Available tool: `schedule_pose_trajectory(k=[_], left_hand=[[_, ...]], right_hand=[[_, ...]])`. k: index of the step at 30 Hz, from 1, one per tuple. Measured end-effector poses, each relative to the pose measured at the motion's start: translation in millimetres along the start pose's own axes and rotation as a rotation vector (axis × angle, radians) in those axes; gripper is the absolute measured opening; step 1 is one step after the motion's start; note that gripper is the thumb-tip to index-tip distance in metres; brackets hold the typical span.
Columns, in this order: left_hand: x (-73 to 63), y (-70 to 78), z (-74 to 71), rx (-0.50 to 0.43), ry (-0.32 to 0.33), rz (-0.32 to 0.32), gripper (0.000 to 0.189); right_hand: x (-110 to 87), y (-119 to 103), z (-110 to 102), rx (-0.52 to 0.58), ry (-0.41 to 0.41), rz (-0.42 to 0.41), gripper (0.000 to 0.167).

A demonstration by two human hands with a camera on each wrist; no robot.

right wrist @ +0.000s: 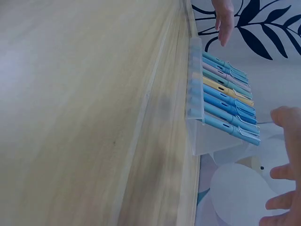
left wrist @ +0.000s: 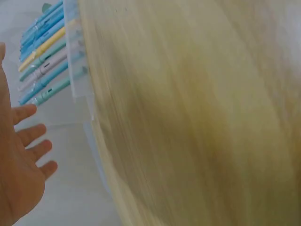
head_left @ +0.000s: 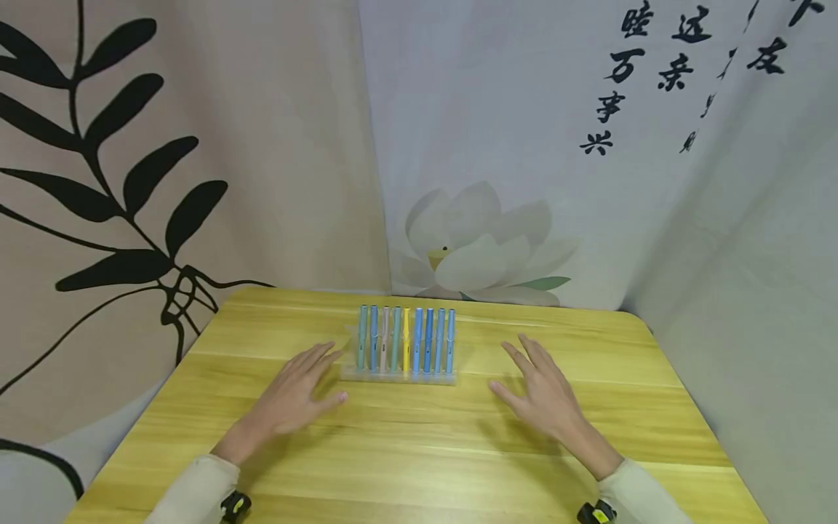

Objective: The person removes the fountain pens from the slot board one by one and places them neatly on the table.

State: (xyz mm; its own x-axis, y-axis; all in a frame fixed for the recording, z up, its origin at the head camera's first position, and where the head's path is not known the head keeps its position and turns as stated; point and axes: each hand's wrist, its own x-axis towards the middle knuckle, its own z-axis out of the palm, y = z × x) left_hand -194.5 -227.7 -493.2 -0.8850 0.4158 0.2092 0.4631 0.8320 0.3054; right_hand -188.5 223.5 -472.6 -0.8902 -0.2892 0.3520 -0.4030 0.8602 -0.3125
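A clear plastic pen stand [head_left: 398, 378] sits toward the back of the table, with several pens [head_left: 406, 340] upright in a row, in green, blue, pale pink and yellow. To its left, my left hand [head_left: 294, 393] hovers with fingers spread, its thumb pointing at the stand's near corner. My right hand [head_left: 542, 393] hangs to the right of the stand, a wider gap away, fingers also spread. Neither hand holds anything. In the left wrist view the fingertips of the left hand [left wrist: 19, 165] appear just beside the end green pen [left wrist: 59, 89].
The yellow wood-grain table [head_left: 419, 458] runs back to a hanging cloth [head_left: 497, 145] printed with a lotus and characters. A leaf-patterned cloth [head_left: 294, 145] hangs on the left, a pale curtain [head_left: 753, 240] on the right. Dark straps show at both wrists.
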Motion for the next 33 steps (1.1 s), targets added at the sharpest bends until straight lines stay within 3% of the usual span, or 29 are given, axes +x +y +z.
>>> schedule_pose_trajectory(k=[9,17,27,33], left_hand=[[12.2,-14.8,5.0,-0.177,-0.049,0.004,0.071],[24.0,-28.7,10.9,-0.317,-0.114,-0.059,0.07],[36.6,-39.8,17.2,-0.407,-0.135,-0.052,0.065],[40.1,-34.3,19.9,-0.453,-0.189,-0.069,0.061]], right_hand=[[18.7,-10.1,13.4,0.095,-0.032,0.003,0.076],[35.8,-16.2,31.5,0.187,-0.058,0.028,0.07],[49.7,-20.8,50.4,0.297,-0.046,0.061,0.057],[55.5,-19.9,60.9,0.367,-0.041,0.077,0.052]])
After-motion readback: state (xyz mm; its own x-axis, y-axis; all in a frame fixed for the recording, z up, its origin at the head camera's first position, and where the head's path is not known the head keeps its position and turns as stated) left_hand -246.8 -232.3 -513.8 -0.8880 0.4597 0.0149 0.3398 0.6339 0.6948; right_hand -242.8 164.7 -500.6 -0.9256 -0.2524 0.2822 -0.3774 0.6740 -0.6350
